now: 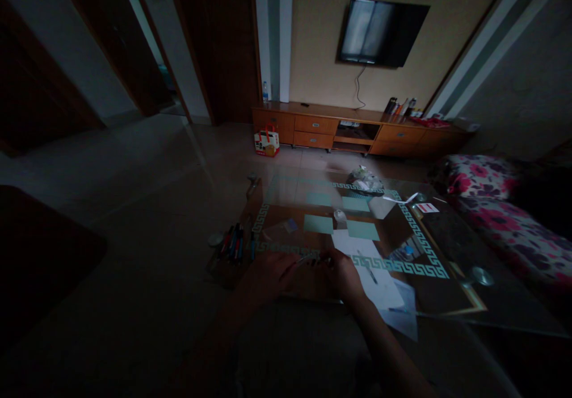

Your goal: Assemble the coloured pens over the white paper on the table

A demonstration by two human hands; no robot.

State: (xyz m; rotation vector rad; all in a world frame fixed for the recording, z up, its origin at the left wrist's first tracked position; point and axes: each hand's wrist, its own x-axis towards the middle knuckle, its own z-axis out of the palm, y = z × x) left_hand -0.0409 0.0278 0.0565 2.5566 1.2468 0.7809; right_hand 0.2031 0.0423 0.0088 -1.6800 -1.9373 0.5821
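My left hand [270,274] is closed, its fingers around a thin, clear-looking pen [305,258] that points toward my other hand. My right hand [343,274] has its fingers pinched together just across from it; whatever they grip is dark and too small to make out. Both hands are low over the near edge of the glass coffee table [295,246]. Several pens [233,243] in dark, red and blue lie side by side left of my left hand. White paper sheets [384,288] spread out right of my right hand, with one more pen [372,274] on them.
A clear plastic sleeve [280,229] lies beyond my left hand. A crumpled white item [339,215] sits mid-table, and a basket with plastic bags [365,180] at the far edge. A floral sofa [487,189] borders the right. Beyond stand a TV cabinet [315,125] and a gift bag [267,142].
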